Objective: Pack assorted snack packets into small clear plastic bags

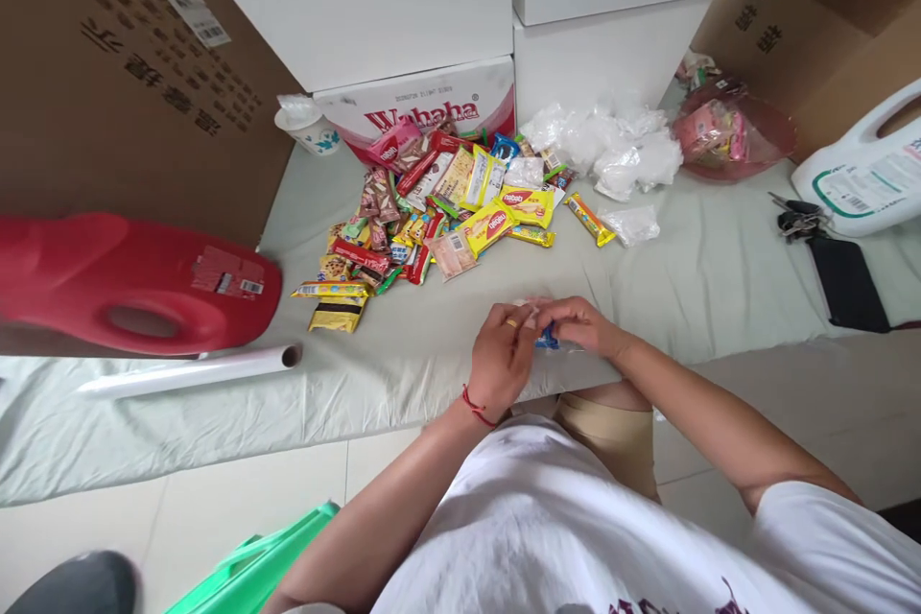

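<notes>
My left hand (500, 345), with a ring and a red string bracelet, is closed on small snack packets at the front edge of the covered surface. My right hand (579, 324) pinches the same bundle from the other side. Between the fingers a blue wrapper (548, 339) shows, with something pale pink above it and what looks like clear plastic around them. My fingers hide most of it. Just beyond lies a heap of wrapped snacks (432, 211), with yellow wafer packs (487, 228) and a pinkish packet (453, 254) on its near side.
Crumpled clear plastic bags (619, 149) lie behind on the right, beside a red bowl (773, 139) of packets. A white jug (870, 168), keys (798, 219) and a black wallet-like item (849, 283) stand right. At left are a red jug (129, 283), a white roll (194, 372) and a paper cup (309, 129).
</notes>
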